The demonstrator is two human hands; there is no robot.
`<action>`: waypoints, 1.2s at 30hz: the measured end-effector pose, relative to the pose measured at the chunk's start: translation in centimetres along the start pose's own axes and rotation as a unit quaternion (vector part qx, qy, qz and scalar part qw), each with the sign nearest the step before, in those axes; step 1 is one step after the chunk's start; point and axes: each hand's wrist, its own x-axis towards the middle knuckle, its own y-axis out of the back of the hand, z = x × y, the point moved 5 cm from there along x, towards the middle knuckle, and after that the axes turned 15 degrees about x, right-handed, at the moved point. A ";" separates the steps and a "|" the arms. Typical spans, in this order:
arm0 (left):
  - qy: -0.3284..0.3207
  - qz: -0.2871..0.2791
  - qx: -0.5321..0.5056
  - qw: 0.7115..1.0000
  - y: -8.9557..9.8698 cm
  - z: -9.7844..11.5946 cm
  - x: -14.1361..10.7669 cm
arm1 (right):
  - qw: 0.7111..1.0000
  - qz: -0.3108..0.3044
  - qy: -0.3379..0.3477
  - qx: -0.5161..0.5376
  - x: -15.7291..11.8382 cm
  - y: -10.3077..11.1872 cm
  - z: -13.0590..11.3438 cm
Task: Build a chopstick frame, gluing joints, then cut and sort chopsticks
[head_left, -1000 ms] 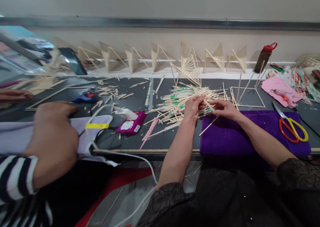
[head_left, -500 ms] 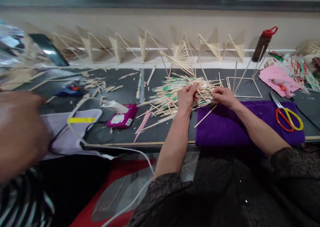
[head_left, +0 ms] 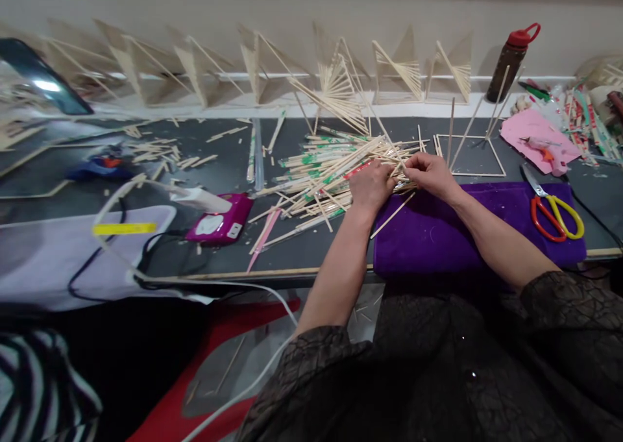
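My left hand [head_left: 372, 185] is closed, with its fingertips on thin wooden chopsticks at the right side of a heaped pile of chopsticks [head_left: 316, 185]. Some in the heap are still in green-and-white wrappers. Close beside it, my right hand [head_left: 431, 174] pinches at a chopstick between thumb and fingers; the exact grip is partly hidden. One loose chopstick [head_left: 393, 215] slants below the hands, over a folded purple cloth [head_left: 438, 231]. To the right stands an open frame of joined sticks [head_left: 479, 174], with several sticks rising from it.
Finished stick structures [head_left: 396, 72] line the wall. On the right are red-and-yellow scissors [head_left: 555, 215], a glue gun [head_left: 542, 147] on pink paper and a bottle [head_left: 509, 65]. A magenta box [head_left: 221, 221] with a cable lies left. Another person's striped garment [head_left: 43, 387] shows lower left.
My left hand has turned knuckles-up and lowered onto the pile; my right hand has closed in beside it. The other person's blurred arm has left the view. The camera has shifted slightly.
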 end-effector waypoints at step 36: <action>0.172 0.024 -0.557 0.812 1.4 -2.9 0.3 | 0.799 -0.303 0.134 -0.502 -4.1 -5.2 -1.5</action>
